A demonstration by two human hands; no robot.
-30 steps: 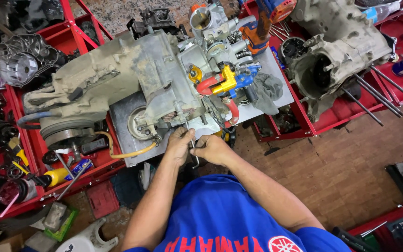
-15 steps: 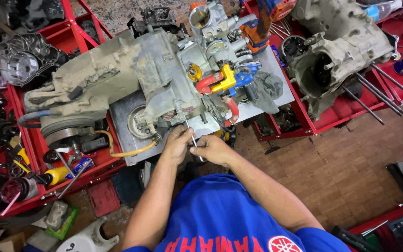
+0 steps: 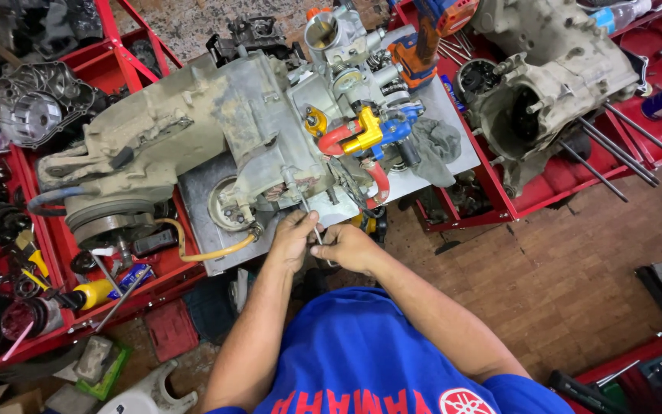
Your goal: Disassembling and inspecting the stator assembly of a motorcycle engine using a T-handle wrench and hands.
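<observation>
1. Gripping a thin metal rod (image 3: 312, 222), the left hand (image 3: 294, 239) and the right hand (image 3: 349, 247) meet at the near edge of a grey metal tabletop (image 3: 197, 201).
2. Both hands are closed around the rod: the left hand wraps its upper part, and the right hand pinches it just below, the two hands touching.
3. The rod runs upward from the hands to the underside of a large dirty engine (image 3: 216, 130), its tip against the casing near a round opening (image 3: 227, 205).
4. The engine lies on its side across the tabletop, with a carburettor (image 3: 331, 34) at its far end.
5. A red hose (image 3: 339, 138), a yellow fitting (image 3: 368, 134) and a blue fitting (image 3: 394, 130) sit together on the engine's right side, with a grey rag (image 3: 434, 146) just beside them.
6. A yellow cable (image 3: 204, 249) curls off the tabletop's near edge, left of the hands.
7. A second engine case (image 3: 553, 69) rests on a red tray (image 3: 568, 188) to the right, with long steel studs (image 3: 622, 149) sticking out of it.
8. A red rack (image 3: 47, 253) to the left holds small parts and a yellow-handled screwdriver (image 3: 90, 291).
9. The person's blue shirt (image 3: 362, 353) fills the lower middle, above a brown tiled floor (image 3: 576, 261).
</observation>
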